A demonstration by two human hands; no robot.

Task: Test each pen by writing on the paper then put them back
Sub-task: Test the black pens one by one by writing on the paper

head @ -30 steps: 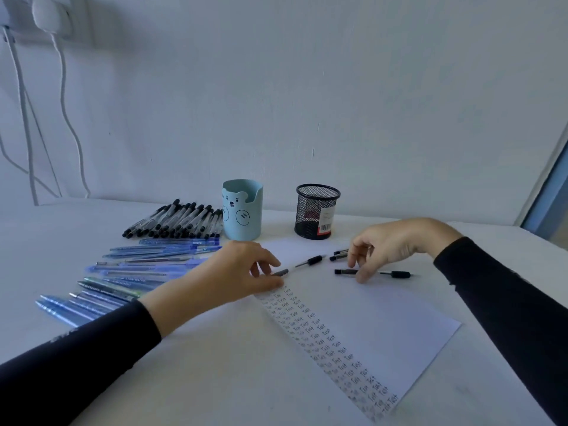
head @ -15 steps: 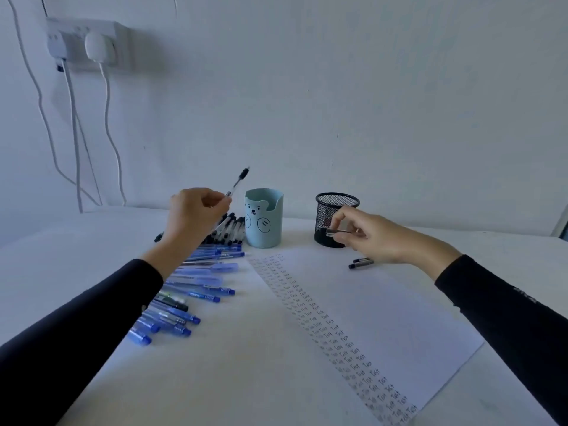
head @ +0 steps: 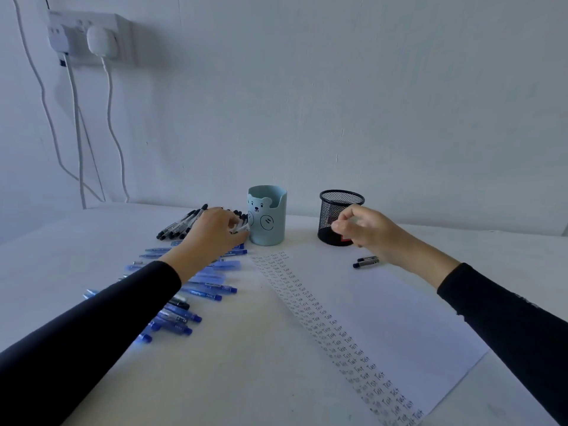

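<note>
Paper: the paper [head: 384,302] lies flat on the table in front of two cups. One long column of the word "Test" [head: 322,321] is written along its left edge, and the rest is blank.
Done: judged from that column, many pens are already tested. The black pens [head: 178,227] are laid in a row left of the blue bear cup [head: 267,215], and the blue pens [head: 209,287] in a fan nearer to the person.
Left hand: the left hand [head: 215,233] is lowered over the right end of the black row, just beside the bear cup. A clear pen [head: 242,228] is pinched at its fingertips.
Right hand: the right hand [head: 365,229] is held in front of the mesh cup [head: 341,210] with the fingers curled. Whether something is pinched cannot be told.
Left to do: two short pens [head: 365,261] lie on the far part of the paper, probably untested. No pen is seen above either cup's rim, so the putting back is judged not yet done.
</note>
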